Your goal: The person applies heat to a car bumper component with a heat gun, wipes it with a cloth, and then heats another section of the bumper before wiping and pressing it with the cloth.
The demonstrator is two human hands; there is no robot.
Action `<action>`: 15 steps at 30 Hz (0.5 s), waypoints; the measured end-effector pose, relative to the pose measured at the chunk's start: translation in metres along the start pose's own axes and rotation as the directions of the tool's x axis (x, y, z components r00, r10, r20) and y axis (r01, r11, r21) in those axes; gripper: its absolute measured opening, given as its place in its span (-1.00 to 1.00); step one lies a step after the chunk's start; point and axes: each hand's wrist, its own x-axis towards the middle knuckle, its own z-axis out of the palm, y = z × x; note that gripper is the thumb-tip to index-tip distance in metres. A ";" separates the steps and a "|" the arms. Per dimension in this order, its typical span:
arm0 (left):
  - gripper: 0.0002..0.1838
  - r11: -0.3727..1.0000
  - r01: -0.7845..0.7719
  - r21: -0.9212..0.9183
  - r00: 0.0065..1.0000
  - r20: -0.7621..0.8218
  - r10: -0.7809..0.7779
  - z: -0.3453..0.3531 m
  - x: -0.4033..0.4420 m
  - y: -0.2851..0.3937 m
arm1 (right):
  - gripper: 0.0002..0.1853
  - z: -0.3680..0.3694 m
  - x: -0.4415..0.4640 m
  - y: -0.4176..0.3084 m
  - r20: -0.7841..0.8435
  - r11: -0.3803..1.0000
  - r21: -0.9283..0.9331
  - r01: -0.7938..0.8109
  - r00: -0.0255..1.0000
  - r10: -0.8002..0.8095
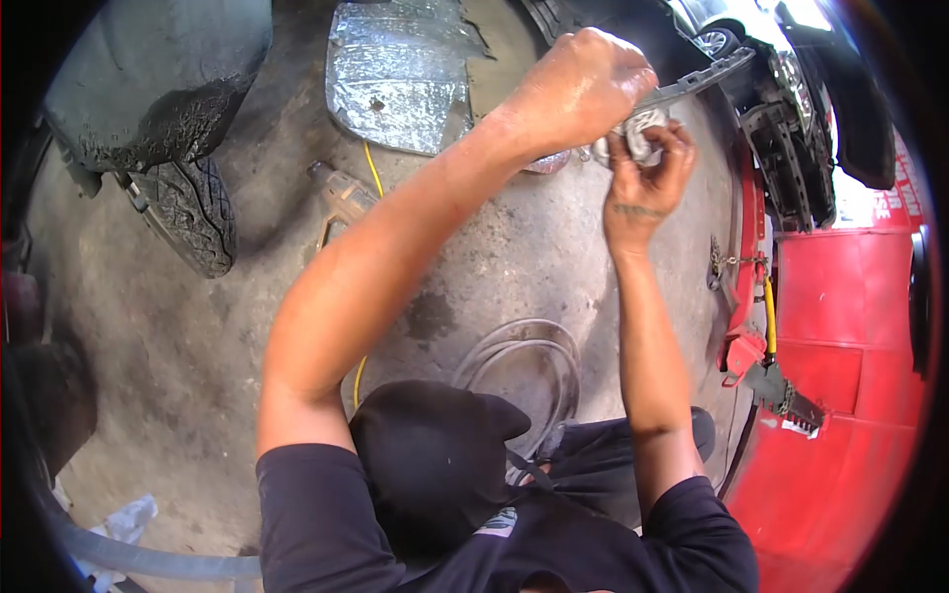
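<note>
A scrunched whitish cloth (647, 136) is sitting in the upper right of the frame, up above the floor (514, 272). The right hand (652, 188) is holding it, with the thumb and fingers bending around it. Just above the cloth, a long thin grey strip (707, 75) is poking out toward the upper right corner, with little notches showing along it. The left hand (598, 84) is curling up at the near end of the strip. Its fingertips are hiding from me, so I cannot tell if it is gripping the strip or something else.

To me, the person is looking busy with rubbing or wiping the strip, but I am only guessing. I am thinking the next move is calling for the right hand to be pressing the cloth on the strip, and for the other end to be kept from wobbling.

Farther out, a shiny silver sheet (395, 79) is lying at the top middle of the frame. A dusty tool (346, 203) is resting below it, beside a yellow cord (373, 168). A round pan (567, 371) is lying low in the middle. A big red panel (840, 395) is filling the right side.
</note>
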 end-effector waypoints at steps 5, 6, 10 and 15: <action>-0.69 0.994 0.086 -0.064 0.996 0.035 -0.084 0.000 -0.003 0.000 | -0.62 0.015 -0.038 0.033 0.071 0.960 -0.054 -0.275 0.958 0.278; -0.69 0.991 0.106 -0.080 0.994 0.049 -0.102 -0.001 -0.004 0.001 | -0.62 0.011 -0.034 0.032 0.067 0.952 0.001 -0.306 0.950 0.306; -0.68 0.988 0.102 -0.120 0.995 0.020 -0.101 0.001 -0.003 -0.001 | -0.64 -0.010 0.003 0.002 0.043 0.949 0.164 -0.269 0.963 0.266; -0.67 0.994 0.057 -0.091 0.997 -0.041 -0.061 0.004 -0.003 -0.004 | -0.64 -0.007 0.014 -0.010 -0.021 0.994 0.093 -0.051 0.998 0.053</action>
